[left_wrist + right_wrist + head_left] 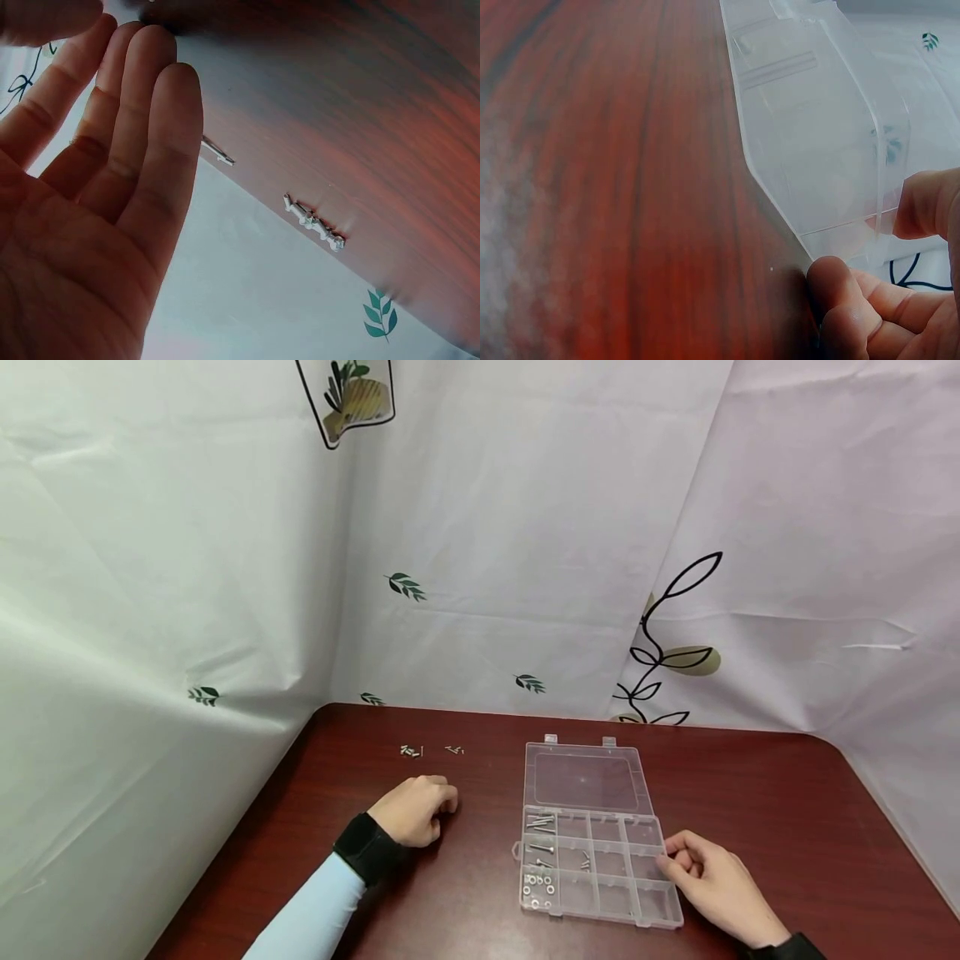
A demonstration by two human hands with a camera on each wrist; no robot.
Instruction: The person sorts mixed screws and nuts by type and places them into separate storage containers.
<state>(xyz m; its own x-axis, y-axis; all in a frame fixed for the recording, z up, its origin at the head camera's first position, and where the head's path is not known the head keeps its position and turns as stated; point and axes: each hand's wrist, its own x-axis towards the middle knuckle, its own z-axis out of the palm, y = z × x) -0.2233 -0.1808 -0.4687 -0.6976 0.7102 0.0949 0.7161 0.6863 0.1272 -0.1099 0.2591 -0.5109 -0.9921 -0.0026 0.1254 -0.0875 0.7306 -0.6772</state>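
Note:
A clear plastic compartment box (576, 893) lies on the table with its lid (585, 777) folded back, away from me. Its left column holds several screws (540, 823) and several nuts or washers (537, 890); a few small screws (586, 862) lie in a middle compartment. My right hand (712, 881) pinches the box's right side, thumb (926, 206) over the rim and fingers curled against the outer wall. Left of the box, my left hand (416, 810) hovers low over the table, fingers loosely bent, nothing visible in them. Beyond it lie small piles of screws (315, 222).
The dark red wooden table (465, 893) has rounded far corners. White patterned fabric (480, 543) hangs along its back and sides. A second small group of tiny screws (453, 749) lies near the far edge, right of the bigger pile.

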